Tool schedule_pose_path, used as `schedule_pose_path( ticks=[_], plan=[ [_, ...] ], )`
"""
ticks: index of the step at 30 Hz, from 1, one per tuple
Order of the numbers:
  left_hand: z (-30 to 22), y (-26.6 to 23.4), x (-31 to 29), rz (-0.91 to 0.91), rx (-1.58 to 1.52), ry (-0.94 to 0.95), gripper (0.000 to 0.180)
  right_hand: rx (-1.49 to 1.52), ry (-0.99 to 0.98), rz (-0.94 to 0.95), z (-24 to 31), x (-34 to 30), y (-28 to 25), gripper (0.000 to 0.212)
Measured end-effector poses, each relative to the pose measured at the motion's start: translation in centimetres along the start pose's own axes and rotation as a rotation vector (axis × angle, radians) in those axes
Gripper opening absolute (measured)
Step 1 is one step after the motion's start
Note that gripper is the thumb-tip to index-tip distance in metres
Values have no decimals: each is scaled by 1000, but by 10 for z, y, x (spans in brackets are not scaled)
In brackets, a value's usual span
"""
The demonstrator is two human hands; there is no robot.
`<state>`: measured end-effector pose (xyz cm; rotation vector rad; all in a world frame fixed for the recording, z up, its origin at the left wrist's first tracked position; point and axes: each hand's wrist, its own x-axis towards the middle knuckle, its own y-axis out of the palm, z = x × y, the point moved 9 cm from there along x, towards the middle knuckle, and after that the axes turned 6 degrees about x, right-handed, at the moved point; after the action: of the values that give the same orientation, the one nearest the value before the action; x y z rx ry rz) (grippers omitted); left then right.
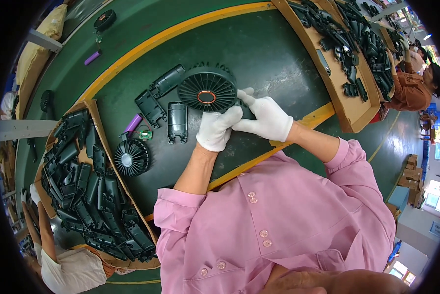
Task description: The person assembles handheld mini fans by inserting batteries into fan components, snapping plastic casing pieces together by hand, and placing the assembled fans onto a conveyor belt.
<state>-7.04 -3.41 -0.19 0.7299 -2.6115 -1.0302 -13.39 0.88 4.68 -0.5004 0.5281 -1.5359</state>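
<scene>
A dark fan head (pixel 211 90) with a slatted round grille and an orange ring at its centre is held over the bench. My left hand (pixel 217 128), in a white glove, grips its lower edge with the thumb in front. At its lower right edge, my gloved right hand (pixel 266 116) closes its fingers, the thumb pointing toward my left hand; what lies behind the fingertips is hidden. Left of the fan head lie dark plastic handle shells (pixel 177 122), a purple battery cell (pixel 133 122) with a small green circuit board (pixel 145 134), and another fan head (pixel 132 158).
A cardboard box (pixel 117 171) full of dark shells stands at left. Another cardboard tray (pixel 360 115) of dark parts is at upper right. Yellow edging (pixel 181 29) borders the green bench. Beyond it lies a purple cell (pixel 92 58). Co-workers are at far right and lower left.
</scene>
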Motion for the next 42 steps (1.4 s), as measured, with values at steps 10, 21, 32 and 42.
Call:
schedule_pose_path(
  ticks=[10,21,32,42],
  plan=[
    [-13,-15,0,-266,221,126,31,-130,39,-248,-16,9,8,58],
    [-9,-12,4,20,-119,49,40,80,84,-187,-11,-8,12,50],
    [-23,-5,5,14,-162,27,80,884,327,71,-13,-4,40,45],
    [-15,-16,12,75,-254,30,48,1468,404,56,-15,-8,42,54]
  ],
)
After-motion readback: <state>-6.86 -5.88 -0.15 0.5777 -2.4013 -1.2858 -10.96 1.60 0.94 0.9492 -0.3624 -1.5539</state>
